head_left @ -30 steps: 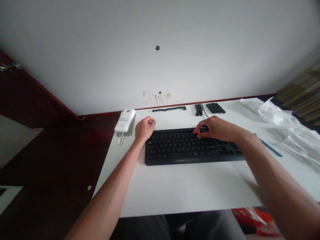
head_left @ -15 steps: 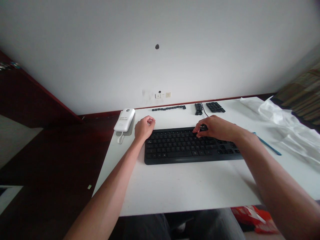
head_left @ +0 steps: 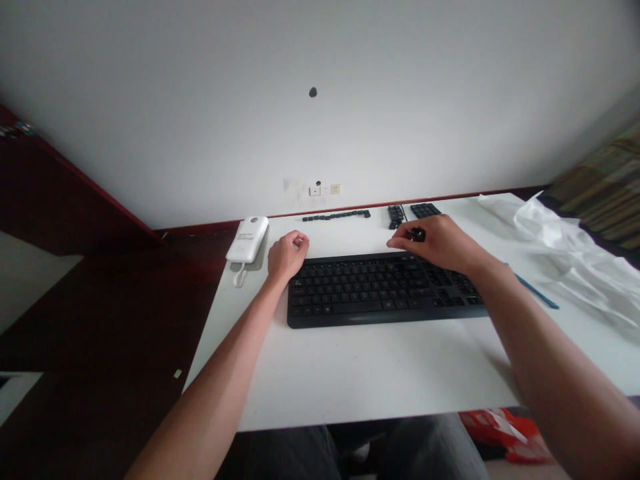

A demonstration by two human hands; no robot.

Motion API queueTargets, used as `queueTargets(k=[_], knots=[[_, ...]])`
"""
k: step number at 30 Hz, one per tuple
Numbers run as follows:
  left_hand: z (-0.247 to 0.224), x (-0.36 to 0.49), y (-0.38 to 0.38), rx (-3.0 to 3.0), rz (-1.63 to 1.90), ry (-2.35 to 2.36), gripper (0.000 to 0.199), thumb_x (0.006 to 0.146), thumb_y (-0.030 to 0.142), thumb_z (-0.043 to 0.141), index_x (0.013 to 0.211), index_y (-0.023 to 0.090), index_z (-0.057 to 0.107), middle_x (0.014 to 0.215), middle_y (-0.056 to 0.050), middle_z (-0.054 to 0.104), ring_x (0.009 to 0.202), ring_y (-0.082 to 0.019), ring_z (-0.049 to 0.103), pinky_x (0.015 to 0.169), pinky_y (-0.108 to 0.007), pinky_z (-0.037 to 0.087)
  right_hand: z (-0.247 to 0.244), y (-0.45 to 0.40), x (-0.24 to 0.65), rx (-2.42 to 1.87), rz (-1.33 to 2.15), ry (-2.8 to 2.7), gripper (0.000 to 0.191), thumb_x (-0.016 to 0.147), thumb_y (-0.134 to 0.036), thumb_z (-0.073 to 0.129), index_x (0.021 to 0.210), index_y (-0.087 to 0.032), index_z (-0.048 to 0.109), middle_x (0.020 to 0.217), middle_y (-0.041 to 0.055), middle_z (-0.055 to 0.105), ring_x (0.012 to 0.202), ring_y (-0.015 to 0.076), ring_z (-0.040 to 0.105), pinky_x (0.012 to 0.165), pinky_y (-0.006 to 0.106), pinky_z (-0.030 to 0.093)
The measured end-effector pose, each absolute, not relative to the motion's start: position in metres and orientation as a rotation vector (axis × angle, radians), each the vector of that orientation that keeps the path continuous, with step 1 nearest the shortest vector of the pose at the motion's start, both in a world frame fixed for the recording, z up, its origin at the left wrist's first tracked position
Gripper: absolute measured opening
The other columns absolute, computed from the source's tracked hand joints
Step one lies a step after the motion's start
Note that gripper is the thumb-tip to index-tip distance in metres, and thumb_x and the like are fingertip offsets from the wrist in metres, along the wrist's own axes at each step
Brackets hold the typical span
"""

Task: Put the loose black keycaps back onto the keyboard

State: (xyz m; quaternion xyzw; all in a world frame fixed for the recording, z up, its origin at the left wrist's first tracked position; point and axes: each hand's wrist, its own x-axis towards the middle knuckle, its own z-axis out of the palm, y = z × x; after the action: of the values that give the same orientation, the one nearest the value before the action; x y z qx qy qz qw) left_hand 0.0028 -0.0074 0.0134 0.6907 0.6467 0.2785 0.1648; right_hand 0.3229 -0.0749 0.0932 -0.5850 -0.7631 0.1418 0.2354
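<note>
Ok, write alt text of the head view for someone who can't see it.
The right hand pinches a small black keycap above a black keyboard on a white desk, loose keycaps beyond. The left hand rests closed beside a white telephone.

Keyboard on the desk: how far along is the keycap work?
Done: a row of loose black keycaps, one cluster and another lie behind the keyboard. In hand: the right hand's fingers pinch a black keycap. Remaining: many keys sit on the keyboard.
</note>
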Motion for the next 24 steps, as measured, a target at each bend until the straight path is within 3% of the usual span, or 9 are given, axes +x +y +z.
queueTargets(k=[3, 7, 14, 24], knots=[[0.015, 0.003, -0.008, 1.978, 0.786, 1.844, 0.016, 0.093, 0.033, 0.060, 0.094, 0.029, 0.075, 0.092, 0.002, 0.076, 0.077, -0.018, 0.066, 0.067, -0.027, 0.038, 0.095, -0.079, 0.313, -1.439, 0.552, -1.805, 0.057, 0.086, -0.071, 0.065, 0.057, -0.023, 0.055, 0.054, 0.0020, 0.052, 0.055, 0.0169, 0.047, 0.054, 0.033, 0.034], [0.016, 0.004, -0.009, 1.968, 0.763, 1.856, 0.016, 0.094, 0.034, 0.060, 0.095, 0.028, 0.075, 0.095, 0.001, 0.077, 0.080, -0.018, 0.067, 0.070, -0.027, 0.040, 0.088, -0.080, 0.295, -1.117, 0.931, -1.442, 0.066, 0.082, -0.072, 0.067, 0.053, -0.026, 0.029, 0.048, -0.0044, 0.024, 0.044, 0.0106, 0.022, 0.044, 0.030, 0.021], [0.015, 0.003, -0.008, 1.973, 0.774, 1.851, 0.016, 0.093, 0.033, 0.060, 0.095, 0.030, 0.075, 0.093, 0.002, 0.076, 0.079, -0.019, 0.067, 0.069, -0.028, 0.040, 0.073, -0.078, 0.276, -0.879, 1.182, -1.246, 0.058, 0.083, -0.045, 0.072, 0.053, -0.024, 0.027, 0.047, -0.0087, 0.017, 0.041, 0.0063, 0.014, 0.041, 0.026, 0.011], [0.015, 0.003, -0.008, 1.958, 0.782, 1.840, 0.016, 0.093, 0.033, 0.060, 0.093, 0.029, 0.075, 0.093, 0.002, 0.077, 0.076, -0.018, 0.066, 0.067, -0.027, 0.038, 0.051, -0.073, 0.273, -0.844, 1.269, -1.234, 0.055, 0.086, -0.038, 0.073, 0.050, -0.024, 0.034, 0.048, -0.0076, 0.022, 0.042, 0.0077, 0.017, 0.044, 0.029, 0.010]])
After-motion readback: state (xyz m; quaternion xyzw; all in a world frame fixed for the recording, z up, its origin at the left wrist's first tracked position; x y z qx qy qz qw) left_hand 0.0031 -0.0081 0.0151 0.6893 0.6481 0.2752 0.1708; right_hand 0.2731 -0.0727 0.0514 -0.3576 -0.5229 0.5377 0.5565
